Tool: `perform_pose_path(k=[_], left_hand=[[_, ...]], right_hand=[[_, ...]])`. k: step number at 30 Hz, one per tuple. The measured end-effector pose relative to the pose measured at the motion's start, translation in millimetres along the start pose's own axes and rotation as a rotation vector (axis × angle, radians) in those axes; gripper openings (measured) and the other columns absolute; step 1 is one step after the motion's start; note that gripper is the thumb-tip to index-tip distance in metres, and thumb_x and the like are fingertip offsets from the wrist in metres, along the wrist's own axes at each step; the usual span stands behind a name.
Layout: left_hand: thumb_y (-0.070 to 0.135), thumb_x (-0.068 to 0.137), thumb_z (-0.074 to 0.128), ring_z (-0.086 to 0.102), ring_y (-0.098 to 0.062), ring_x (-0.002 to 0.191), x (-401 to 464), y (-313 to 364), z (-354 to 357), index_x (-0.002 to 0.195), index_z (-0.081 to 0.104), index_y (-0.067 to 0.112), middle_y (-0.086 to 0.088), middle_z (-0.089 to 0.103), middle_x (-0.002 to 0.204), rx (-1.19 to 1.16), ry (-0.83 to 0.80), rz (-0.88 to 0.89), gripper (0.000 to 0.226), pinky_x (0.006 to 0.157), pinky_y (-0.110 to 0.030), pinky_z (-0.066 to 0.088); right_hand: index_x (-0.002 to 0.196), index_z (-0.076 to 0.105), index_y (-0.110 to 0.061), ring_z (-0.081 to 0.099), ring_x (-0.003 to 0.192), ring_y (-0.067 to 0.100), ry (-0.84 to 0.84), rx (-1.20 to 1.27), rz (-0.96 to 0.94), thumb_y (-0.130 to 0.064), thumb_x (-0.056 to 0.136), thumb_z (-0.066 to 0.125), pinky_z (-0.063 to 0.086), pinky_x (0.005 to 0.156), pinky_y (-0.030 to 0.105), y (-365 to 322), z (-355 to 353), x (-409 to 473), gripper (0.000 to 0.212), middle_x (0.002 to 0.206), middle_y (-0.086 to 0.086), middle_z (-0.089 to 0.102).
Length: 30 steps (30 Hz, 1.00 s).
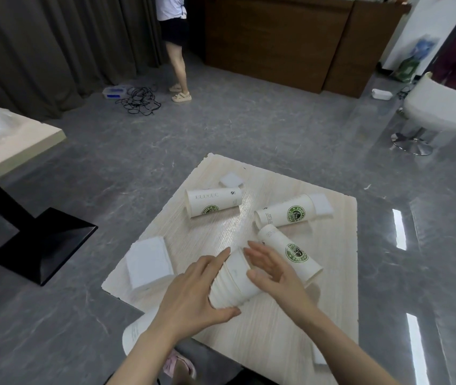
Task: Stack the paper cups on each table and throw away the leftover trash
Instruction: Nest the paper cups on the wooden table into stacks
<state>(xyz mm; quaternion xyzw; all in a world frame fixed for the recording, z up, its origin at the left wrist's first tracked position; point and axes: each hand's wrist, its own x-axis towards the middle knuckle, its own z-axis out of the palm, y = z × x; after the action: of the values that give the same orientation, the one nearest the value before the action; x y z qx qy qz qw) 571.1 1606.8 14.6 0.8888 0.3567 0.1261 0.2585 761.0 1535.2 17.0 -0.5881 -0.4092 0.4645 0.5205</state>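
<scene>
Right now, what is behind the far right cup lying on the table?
A white napkin shows behind the far right cup, at its base end. The cup covers the napkin's near edge, so contact cannot be told.

Counts on and around the pale wooden tabletop [290, 343]

Three single paper cups lay on their sides: one [214, 202] far left, one [283, 215] far right, one [290, 252] nearer. A fourth item, a nested stack of cups [233, 282], sat between two hands, the left hand [190, 293] and the right hand [271, 269]; its cups were too tight to count. White napkin pads numbered three: near-left [149, 262], far [231, 180], right [323, 204]. One second tabletop [13, 151], one white chair [443, 112], one person standing [174, 37].
</scene>
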Motion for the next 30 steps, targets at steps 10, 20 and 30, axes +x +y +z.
perform_pose_path(k=[10, 20, 30], left_hand=[[0.072, 0.067, 0.06, 0.041, -0.003, 0.12, 11, 10, 13, 0.142, -0.017, 0.047, 0.017, 0.03, 0.138, 0.029, -0.005, 0.015, 0.11, 0.089, -0.023, 0.042], [0.063, 0.07, 0.066, 0.041, -0.004, 0.122, 26, 14, 9, 0.148, 0.0, 0.045, 0.016, 0.035, 0.137, -0.014, 0.033, 0.034, 0.103, 0.088, -0.023, 0.043], [0.062, 0.07, 0.069, 0.042, -0.001, 0.118, 22, 4, 3, 0.144, 0.0, 0.049, 0.02, 0.035, 0.13, -0.031, 0.038, 0.004, 0.103, 0.079, -0.016, 0.038]], right_hand=[[0.122, 0.055, -0.033, 0.058, 0.117, 0.007, 0.103, 0.035, 0.023, -0.008, 0.086, 0.067, 0.045, 0.095, 0.021, 17, 10, -1, 0.046, 0.125, -0.002, 0.063], [0.131, 0.046, -0.034, 0.044, 0.127, -0.005, 0.195, -0.023, 0.02, -0.038, 0.084, 0.067, 0.037, 0.104, 0.022, 25, -16, -12, 0.052, 0.136, -0.021, 0.049], [0.141, 0.033, -0.044, 0.026, 0.139, 0.018, 0.377, -0.858, 0.097, -0.044, 0.072, 0.077, 0.02, 0.109, 0.045, 98, -97, 1, 0.082, 0.156, -0.002, 0.015]])
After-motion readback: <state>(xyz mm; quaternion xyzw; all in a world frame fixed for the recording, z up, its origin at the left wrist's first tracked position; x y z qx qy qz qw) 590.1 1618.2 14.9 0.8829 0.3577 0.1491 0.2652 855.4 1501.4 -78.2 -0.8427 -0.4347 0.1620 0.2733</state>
